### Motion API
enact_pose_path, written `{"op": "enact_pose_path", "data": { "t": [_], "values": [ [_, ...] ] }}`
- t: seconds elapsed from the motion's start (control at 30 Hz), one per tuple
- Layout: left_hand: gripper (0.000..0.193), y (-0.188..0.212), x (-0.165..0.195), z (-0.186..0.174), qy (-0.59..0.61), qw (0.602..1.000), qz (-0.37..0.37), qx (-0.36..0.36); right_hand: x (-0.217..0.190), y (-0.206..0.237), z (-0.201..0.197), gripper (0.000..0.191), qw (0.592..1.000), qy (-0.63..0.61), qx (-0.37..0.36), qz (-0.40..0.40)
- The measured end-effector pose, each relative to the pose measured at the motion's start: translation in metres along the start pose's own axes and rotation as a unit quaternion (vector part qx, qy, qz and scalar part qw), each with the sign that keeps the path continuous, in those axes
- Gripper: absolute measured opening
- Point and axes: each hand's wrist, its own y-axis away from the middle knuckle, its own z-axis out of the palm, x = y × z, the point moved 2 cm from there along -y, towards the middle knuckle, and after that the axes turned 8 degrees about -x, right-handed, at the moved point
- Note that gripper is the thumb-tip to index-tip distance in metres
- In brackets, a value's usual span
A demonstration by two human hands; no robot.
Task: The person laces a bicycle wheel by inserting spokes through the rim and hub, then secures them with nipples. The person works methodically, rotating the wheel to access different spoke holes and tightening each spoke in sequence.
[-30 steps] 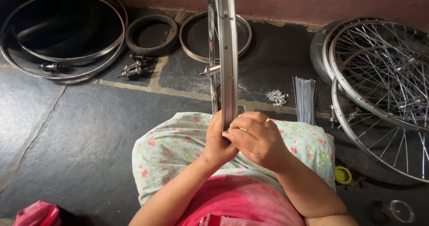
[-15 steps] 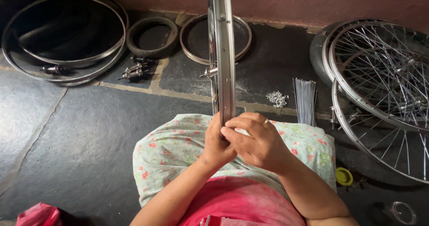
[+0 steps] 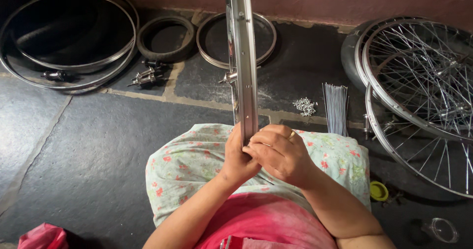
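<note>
Two hands meet at six o'clock on the upright rim (image 3: 242,57): left hand (image 3: 237,155) wraps its edge, right hand (image 3: 279,154) pinches something small against it. Best to brace the rim steady on the lap cloth (image 3: 192,167), fingers working square to the hole.

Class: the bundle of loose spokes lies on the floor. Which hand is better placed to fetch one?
Right. The right hand is on the side of the spoke bundle; the left hand grips the upright rim, steadying it.
</note>
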Motion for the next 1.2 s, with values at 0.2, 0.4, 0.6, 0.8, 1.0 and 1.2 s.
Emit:
{"op": "enact_pose_path", "data": {
  "t": [0.2,0.4,0.6,0.8,1.0,1.2],
  "values": [
    [0.035,-0.0001,0.0022,-0.0011,0.005,1.000,-0.001,-0.004,0.0011,0.0015,-0.0002,0.028,1.000,-0.025,-0.015,0.004],
    [0.031,-0.0006,0.0019,0.0001,-0.004,1.000,0.007,0.000,-0.0016,0.0020,0.0013,0.028,1.000,-0.012,0.015,0.001],
    [0.029,0.0003,0.0031,-0.0009,0.013,1.000,0.005,-0.001,-0.0018,0.0015,-0.0010,0.030,1.000,-0.022,-0.007,-0.004],
    [0.026,-0.0003,0.0046,-0.0019,0.009,1.000,0.002,-0.005,-0.0040,0.0012,-0.0009,0.026,0.999,-0.043,0.003,0.011],
    [0.024,-0.0007,0.0065,-0.0014,0.003,1.000,0.005,-0.002,-0.0044,0.0017,-0.0001,0.024,1.000,-0.024,-0.003,0.008],
    [0.032,-0.0010,0.0080,-0.0035,0.012,1.000,0.022,0.004,-0.0038,0.0027,0.0011,0.026,0.999,-0.036,-0.016,0.020]
  ]
}}
